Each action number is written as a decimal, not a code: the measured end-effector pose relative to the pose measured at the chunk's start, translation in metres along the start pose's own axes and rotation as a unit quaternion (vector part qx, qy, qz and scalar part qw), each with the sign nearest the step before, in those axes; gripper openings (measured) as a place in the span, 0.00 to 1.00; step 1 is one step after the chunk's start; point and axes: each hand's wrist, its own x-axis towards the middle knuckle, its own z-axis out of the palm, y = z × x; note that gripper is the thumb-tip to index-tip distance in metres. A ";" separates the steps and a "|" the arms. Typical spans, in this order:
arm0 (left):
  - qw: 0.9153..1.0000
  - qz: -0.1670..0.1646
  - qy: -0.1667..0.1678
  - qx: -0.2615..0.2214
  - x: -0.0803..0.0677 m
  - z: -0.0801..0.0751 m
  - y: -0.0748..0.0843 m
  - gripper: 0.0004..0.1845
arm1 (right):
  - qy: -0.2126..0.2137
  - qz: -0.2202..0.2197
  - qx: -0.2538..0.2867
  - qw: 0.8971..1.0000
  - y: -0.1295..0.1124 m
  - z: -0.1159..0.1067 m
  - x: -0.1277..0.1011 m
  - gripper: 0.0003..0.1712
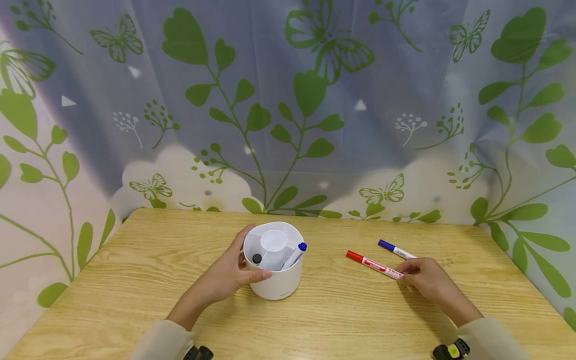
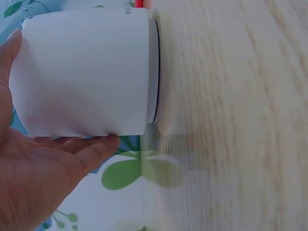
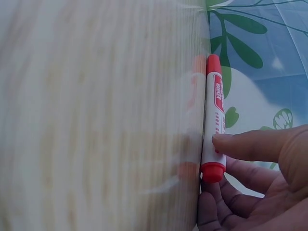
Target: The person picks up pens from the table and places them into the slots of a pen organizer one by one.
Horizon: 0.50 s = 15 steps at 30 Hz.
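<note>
My left hand (image 1: 227,275) grips a round white pen holder (image 1: 281,287) on the table, thumb at the near rim and fingers around its far left side. Inside are several compartments, a blue-tipped white marker (image 1: 293,256) leaning on the right and a black-ended item (image 1: 257,258), mostly hidden. My right hand (image 1: 429,285) pinches a red-and-white marker (image 1: 375,266) by its right end. In the right wrist view, the thumb presses the marker (image 3: 215,115) near its red end, with the marker lying along the table top. A blue-capped marker (image 1: 396,249) lies just behind it, partly covered by the right hand.
The wooden table (image 1: 180,255) has its back edge against a curtain (image 1: 382,125) printed with green leaves and butterflies. More of this fabric hangs along the left and right sides. Dark wrist devices (image 1: 451,350) show at both sleeves.
</note>
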 end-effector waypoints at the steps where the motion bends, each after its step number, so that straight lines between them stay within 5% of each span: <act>1: 1.000 -0.001 -0.001 -0.003 0.000 0.000 0.000 0.59 | -0.001 -0.002 -0.003 1.000 0.000 0.000 0.000 0.09; 15: 1.000 -0.011 -0.010 -0.020 0.001 -0.003 -0.002 0.58 | 0.008 -0.005 -0.014 1.000 -0.001 -0.002 0.001 0.10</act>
